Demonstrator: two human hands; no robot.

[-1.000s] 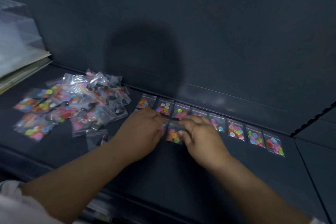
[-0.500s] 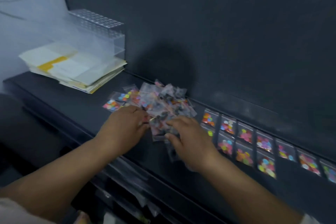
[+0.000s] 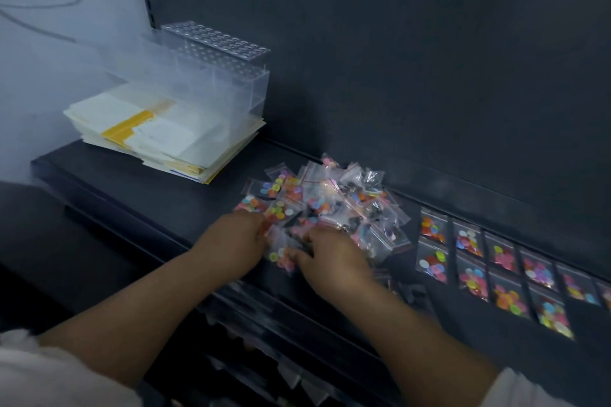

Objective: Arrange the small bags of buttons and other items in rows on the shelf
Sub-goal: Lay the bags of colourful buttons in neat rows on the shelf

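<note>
A loose pile of small clear bags of coloured buttons (image 3: 325,205) lies on the dark shelf (image 3: 139,188). Both hands are at its near edge. My left hand (image 3: 234,243) curls its fingers onto bags at the pile's left front. My right hand (image 3: 332,258) reaches in beside it, and its thumb and fingers pinch a small bag of buttons (image 3: 281,258) that sits between the two hands. The fingertips are partly hidden among the bags. To the right, laid-out bags form a back row (image 3: 502,253) and a front row (image 3: 507,296) against the shelf's back.
A stack of cream and yellow paper packs (image 3: 155,139) sits at the shelf's left end, with a clear plastic holder full of holes (image 3: 218,53) behind it. The dark back panel (image 3: 396,76) rises behind the shelf. More packets hang below the shelf's front edge (image 3: 264,357).
The view swung left from the laid-out rows to the loose pile. Both hands left the front row and moved left into the pile's near edge.
</note>
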